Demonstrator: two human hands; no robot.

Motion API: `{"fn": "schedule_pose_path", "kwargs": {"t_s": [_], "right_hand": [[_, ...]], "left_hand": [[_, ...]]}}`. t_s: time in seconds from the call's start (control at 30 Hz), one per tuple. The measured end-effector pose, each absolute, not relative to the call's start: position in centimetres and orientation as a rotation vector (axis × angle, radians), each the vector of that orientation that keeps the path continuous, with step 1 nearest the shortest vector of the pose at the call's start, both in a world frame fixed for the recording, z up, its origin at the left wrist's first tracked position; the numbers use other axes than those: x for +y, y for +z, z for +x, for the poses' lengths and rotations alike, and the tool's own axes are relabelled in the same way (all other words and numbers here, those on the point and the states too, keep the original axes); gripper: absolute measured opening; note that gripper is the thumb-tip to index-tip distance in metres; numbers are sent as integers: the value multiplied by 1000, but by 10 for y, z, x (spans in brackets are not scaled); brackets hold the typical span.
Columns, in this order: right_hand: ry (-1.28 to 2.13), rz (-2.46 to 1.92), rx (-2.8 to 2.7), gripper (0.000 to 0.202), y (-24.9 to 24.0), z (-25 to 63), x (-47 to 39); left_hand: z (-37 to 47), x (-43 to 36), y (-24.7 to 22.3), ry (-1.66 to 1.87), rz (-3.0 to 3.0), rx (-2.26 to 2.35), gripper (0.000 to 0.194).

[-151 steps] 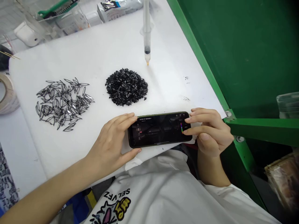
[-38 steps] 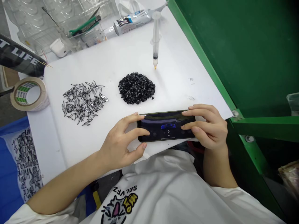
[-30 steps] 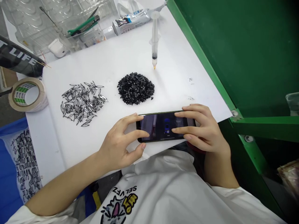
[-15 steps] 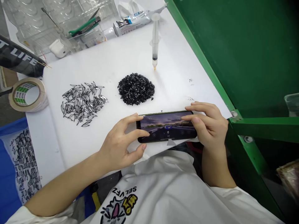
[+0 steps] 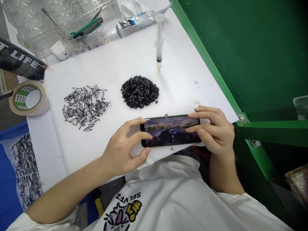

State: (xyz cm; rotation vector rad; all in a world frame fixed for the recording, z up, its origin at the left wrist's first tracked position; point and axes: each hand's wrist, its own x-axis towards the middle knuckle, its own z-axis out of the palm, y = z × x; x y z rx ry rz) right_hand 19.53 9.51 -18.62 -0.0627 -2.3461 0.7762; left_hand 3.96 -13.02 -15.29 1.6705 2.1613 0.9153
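Observation:
A phone [image 5: 171,131] in landscape, its screen showing a road scene with a blue car, is at the near edge of the white board. My left hand [image 5: 125,146] grips its left end, a finger over the screen and the thumb at the lower corner. At the right end my right hand [image 5: 215,130] holds it, with one fingertip on the top edge and another over the screen. Beyond the phone lies a heap of small black pieces [image 5: 140,92]. Thin black-outlined clear pieces [image 5: 85,107] are spread to its left.
A syringe [image 5: 159,43] stands tip down on the board [image 5: 134,54]. Tape roll [image 5: 29,98] and black cylinder [image 5: 20,59] are at the left. Clear trays [image 5: 48,19], green-handled cutters [image 5: 86,28] and a tube [image 5: 136,24] line the back. A green frame [image 5: 207,61] borders the right.
My right hand's fingers have shifted slightly on the phone, the one over the screen moving lower. The screen picture has changed. My left hand has hardly moved.

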Motion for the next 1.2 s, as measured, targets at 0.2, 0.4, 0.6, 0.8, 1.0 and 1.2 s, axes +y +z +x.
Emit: {"fn": "schedule_pose_path", "kwargs": {"t_s": [0.2,0.4,0.6,0.8,1.0,1.2], "right_hand": [[884,26,-2194,24,-196,200,101],[841,-63,-2274,24,-191,198,98],[837,-51,-2255,23,-191,196,96],[903,91,-2107,20,-201,200,104],[857,127,-2174,19,-196,199,102],[852,138,-2176,20,-195,198,101]], "left_hand": [[39,-130,-153,932,1669,2148,17],[39,-131,-154,920,1674,2143,16],[39,-131,-153,923,1671,2137,16],[39,-131,-153,916,1670,2135,16],[39,-130,-153,922,1673,2131,16],[39,-130,-153,918,1704,2108,19]]}}
